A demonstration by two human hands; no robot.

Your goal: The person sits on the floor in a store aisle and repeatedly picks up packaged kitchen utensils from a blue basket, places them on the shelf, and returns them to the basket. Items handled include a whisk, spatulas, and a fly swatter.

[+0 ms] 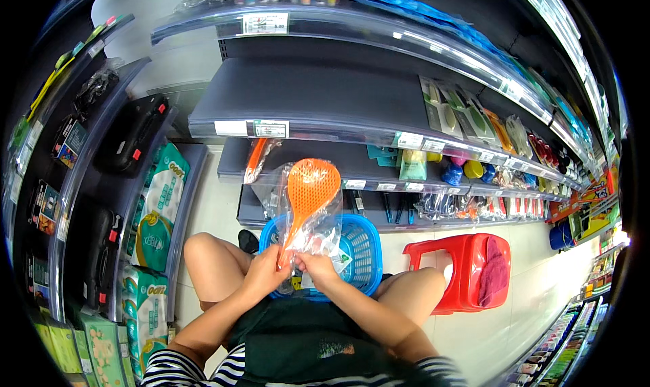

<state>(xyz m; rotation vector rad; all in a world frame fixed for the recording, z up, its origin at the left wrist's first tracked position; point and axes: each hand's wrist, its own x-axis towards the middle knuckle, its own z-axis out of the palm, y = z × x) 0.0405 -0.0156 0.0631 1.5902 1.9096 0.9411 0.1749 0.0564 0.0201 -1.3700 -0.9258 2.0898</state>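
An orange plastic slotted skimmer [313, 186] in a clear plastic bag is held up over a blue plastic basket [375, 245]. My left hand [271, 265] grips the lower part of its handle. Close beside it, my right hand [316, 268] pinches the bottom of the clear bag [330, 235]. The basket stands on the floor between my knees, with packaged items inside, partly hidden by my hands and the bag. Another orange-handled utensil in clear wrap [260, 158] rests on a low shelf just ahead to the left.
Dark shelving [315, 87] with price tags rises in front, holding packaged utensils [447, 110]. To the right, a red plastic stool [469, 270] bears a dark red cloth [493, 275]. Left shelves hold black cases [134, 131] and green-and-white tissue packs [162, 204].
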